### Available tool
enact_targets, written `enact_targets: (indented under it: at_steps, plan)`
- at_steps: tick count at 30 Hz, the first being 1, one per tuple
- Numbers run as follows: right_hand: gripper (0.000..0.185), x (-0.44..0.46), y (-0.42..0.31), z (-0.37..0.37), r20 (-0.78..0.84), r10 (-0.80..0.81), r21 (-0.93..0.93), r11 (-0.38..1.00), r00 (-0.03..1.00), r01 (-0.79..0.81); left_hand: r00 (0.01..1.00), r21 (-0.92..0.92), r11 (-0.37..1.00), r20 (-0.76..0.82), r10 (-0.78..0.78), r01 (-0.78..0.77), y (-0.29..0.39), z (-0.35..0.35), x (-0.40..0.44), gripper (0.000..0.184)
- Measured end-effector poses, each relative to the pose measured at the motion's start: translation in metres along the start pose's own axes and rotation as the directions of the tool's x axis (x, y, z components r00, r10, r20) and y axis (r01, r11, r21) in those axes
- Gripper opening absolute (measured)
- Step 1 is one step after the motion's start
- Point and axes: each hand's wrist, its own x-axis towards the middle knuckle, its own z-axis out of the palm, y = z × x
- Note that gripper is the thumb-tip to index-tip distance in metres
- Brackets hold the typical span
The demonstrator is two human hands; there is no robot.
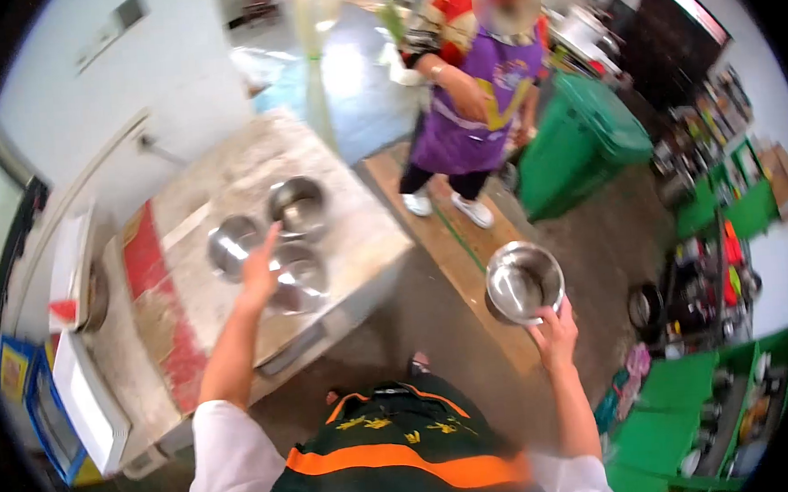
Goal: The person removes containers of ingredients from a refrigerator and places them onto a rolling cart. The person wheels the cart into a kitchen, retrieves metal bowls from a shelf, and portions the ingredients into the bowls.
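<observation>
My right hand (555, 333) grips the rim of a shiny metal bowl (520, 279), held out over the floor and tilted so its inside shows. On the worktop to the left, three more metal bowls stand close together: a left bowl (232, 247), a back bowl (300, 207) and a front bowl (302, 277). My left hand (258, 270) reaches among them with a finger stretched out. It overlaps the edges of the left and front bowls; whether it touches either, I cannot make out.
A person in a purple apron (476, 119) stands ahead, beside a green wheeled bin (578, 149). Green shelving (665, 401) with kitchenware lines the right side. A white tray (88, 400) leans at the worktop's left end. The worktop's corner (403, 245) juts toward the walkway.
</observation>
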Motion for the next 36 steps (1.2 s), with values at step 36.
enact_targets:
  at_steps: [36]
  plan:
    - [0.065,0.581,0.145,0.297,0.645,-0.093,0.468,-0.736,0.758,-0.489,0.445,0.227,0.385,-0.396,-0.803,0.895,0.178,-0.059,-0.085,0.028]
